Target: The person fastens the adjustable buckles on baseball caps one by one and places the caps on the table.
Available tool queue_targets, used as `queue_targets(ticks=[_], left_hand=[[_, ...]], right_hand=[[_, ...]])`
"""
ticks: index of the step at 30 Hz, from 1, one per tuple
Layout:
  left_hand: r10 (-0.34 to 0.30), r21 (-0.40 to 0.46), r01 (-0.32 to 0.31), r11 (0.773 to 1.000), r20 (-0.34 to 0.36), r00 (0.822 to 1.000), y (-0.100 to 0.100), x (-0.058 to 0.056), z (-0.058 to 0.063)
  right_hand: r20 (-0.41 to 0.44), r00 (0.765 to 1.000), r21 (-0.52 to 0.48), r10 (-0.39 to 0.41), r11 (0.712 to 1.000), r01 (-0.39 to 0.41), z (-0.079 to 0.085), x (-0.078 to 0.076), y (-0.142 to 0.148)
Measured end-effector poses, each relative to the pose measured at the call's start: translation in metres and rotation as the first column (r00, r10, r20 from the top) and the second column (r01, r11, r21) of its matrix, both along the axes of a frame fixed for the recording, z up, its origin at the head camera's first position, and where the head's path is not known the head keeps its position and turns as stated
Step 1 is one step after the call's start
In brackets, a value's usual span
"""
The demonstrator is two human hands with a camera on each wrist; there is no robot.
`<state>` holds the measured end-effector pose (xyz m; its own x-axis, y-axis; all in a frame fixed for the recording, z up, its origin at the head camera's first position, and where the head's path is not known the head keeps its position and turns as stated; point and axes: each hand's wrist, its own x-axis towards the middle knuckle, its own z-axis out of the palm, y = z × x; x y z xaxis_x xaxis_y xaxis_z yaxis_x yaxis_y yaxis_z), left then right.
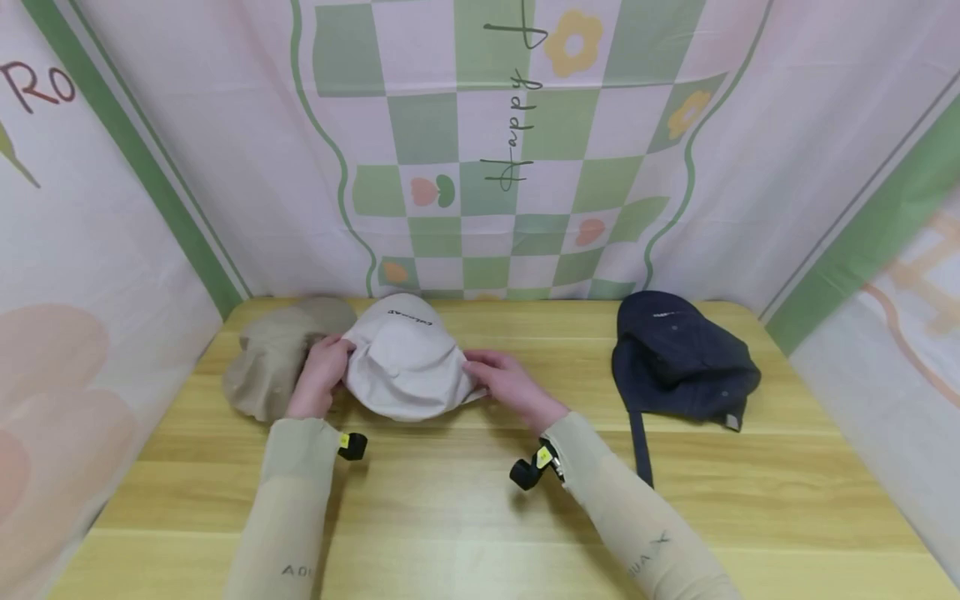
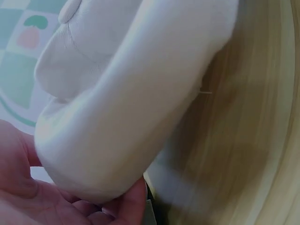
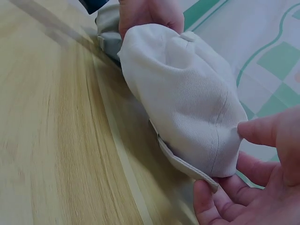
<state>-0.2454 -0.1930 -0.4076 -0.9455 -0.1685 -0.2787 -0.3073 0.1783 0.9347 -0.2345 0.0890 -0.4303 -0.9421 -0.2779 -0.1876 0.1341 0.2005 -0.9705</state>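
A person's left grip (image 1: 322, 371) holds one side of a white cap (image 1: 405, 367), thumb and fingers bent round the edge, while the right grip (image 1: 512, 382) pinches the opposite side and the end of its strap (image 3: 187, 169). The cap sits at the far side of a wooden counter (image 1: 427, 508), its crown dented; whether it is lifted off the surface cannot be told. The handling looks midway: the cap is in hand, with its release not yet done. Just left of it, a beige cap (image 1: 261, 375) lies slumped. Well apart at right, a navy cap (image 1: 686, 350) rests untouched, strap trailing toward the near edge. Whether either has had its turn is unclear. Behind hangs a green-checked cloth (image 1: 555, 125).
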Motion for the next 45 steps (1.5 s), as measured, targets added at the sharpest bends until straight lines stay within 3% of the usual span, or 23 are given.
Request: queue_targets(ticks=[8,17,25,29,36,45], left_hand=[[0.013,-0.050,-0.014,0.999,-0.029,1.000,-0.008,0.003,-0.001],[0.002,-0.015,-0.002,1.000,0.023,1.000,-0.011,0.001,0.004],[-0.001,-0.039,0.002,0.999,0.032,0.999,-0.006,0.002,0.005],[-0.005,0.004,0.005,1.000,0.040,0.999,-0.002,0.004,0.011],[-0.011,-0.014,0.010,1.000,-0.029,1.000,0.010,0.002,0.026],[-0.003,-0.079,-0.008,0.997,-0.145,0.989,0.037,0.001,0.046]], right_hand=[[0.006,1.000,-0.047,-0.003,0.999,0.003,-0.002,-0.001,-0.010],[0.011,0.999,-0.123,0.053,0.991,-0.051,-0.008,-0.002,-0.011],[0.017,0.998,-0.133,0.058,0.990,-0.056,-0.008,0.001,-0.013],[0.020,0.997,-0.131,0.072,0.989,-0.069,-0.007,0.001,-0.013],[0.003,0.998,-0.054,0.062,0.997,-0.061,-0.002,0.002,-0.008],[-0.077,0.996,-0.010,-0.048,0.999,0.047,0.014,-0.004,0.008]])
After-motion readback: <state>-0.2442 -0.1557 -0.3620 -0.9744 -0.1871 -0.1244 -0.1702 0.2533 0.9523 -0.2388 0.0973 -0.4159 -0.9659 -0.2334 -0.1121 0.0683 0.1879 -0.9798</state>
